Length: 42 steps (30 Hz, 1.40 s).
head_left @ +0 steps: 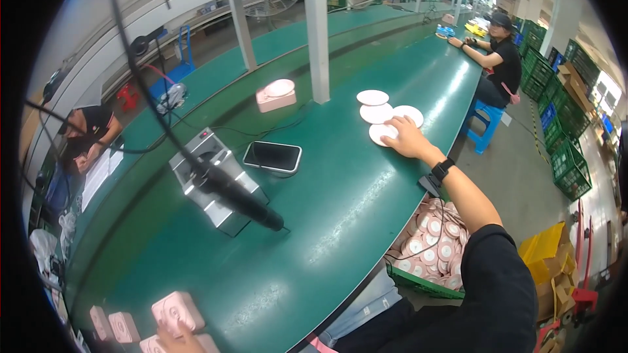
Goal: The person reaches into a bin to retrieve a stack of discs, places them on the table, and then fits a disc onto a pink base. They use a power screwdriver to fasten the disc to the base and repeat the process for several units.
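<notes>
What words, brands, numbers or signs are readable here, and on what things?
None can be read.
White discs by the right hand: no lettering visible.
Pink box by the left hand: surface marks, too blurred to read.
Phone: dark screen, no text visible.
Grey metal box: any marks too small.

The green bench [340, 202] carries pale discs [376, 114], a phone [273, 156], a silver device [203, 195] and pink boxes [123, 327].

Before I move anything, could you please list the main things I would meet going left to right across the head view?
Leftmost small pink block, left hand, phone, white post, farthest pale disc, right hand, dark watch, blue stool.
</notes>
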Tool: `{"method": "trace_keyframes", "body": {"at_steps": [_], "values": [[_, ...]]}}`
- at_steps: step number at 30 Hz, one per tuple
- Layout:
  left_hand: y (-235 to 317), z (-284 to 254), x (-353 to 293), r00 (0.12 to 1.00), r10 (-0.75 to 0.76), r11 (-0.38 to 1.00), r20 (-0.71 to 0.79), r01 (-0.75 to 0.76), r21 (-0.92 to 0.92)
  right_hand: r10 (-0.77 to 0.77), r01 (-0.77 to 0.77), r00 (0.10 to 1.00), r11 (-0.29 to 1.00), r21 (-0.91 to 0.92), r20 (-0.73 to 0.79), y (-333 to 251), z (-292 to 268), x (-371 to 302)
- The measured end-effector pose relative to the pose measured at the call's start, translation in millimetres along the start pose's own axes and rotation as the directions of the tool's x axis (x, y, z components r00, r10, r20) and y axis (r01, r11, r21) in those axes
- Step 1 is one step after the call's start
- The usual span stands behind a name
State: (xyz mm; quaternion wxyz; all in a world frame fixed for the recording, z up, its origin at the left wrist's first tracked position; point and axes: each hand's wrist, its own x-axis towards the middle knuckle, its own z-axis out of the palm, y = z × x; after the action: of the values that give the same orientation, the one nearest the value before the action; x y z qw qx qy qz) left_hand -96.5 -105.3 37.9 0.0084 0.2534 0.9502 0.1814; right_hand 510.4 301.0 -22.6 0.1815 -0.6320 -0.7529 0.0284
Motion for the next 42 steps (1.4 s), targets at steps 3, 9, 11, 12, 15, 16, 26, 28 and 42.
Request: {"method": "trace_keyframes", "body": {"at_steps": [3,9,11,12,15,16,26,28,42], "values": [[11,36,-14,0.995,-0.007,0.981,-0.1,0.026,0.191,-0.132,0.127,0.991,0.983,0.133,0.024,9,10,11],[58,24,-71,0.964,0.26,0.953,0.044,-0.25,-0.17,0.124,-0.101,0.987,0.973,-0.209,0.103,-47,-21,-1],[55,10,-79,0.941,0.335,0.923,0.046,-0.318,-0.215,0.1,-0.077,0.992,0.962,-0.264,0.076,-52,-23,-15],[45,6,-80,0.925,0.374,0.912,0.07,-0.352,-0.212,0.075,-0.054,0.994,0.967,-0.248,0.079,-56,-18,-16],[19,2,-93,0.894,0.43,0.893,0.122,-0.402,-0.205,-0.019,0.044,0.996,0.95,-0.309,0.083,-61,-7,-21],[8,9,-99,0.883,0.46,0.875,0.09,-0.434,-0.216,-0.074,0.076,0.997,0.973,-0.219,0.015,-63,-5,-23],[37,-3,-91,0.563,0.77,0.632,0.3,-0.605,-0.485,-0.243,0.495,0.682,0.847,0.192,-0.69,-139,-87,-119],[42,17,-91,0.58,0.77,0.614,0.265,-0.563,-0.552,-0.52,0.772,0.508,0.628,0.096,-0.686,-203,-90,-145],[60,67,-95,0.658,0.753,0.458,-0.006,-0.531,-0.713,-0.958,0.825,0.25,0.136,0.548,-0.139,-314,-4,-163]]}}
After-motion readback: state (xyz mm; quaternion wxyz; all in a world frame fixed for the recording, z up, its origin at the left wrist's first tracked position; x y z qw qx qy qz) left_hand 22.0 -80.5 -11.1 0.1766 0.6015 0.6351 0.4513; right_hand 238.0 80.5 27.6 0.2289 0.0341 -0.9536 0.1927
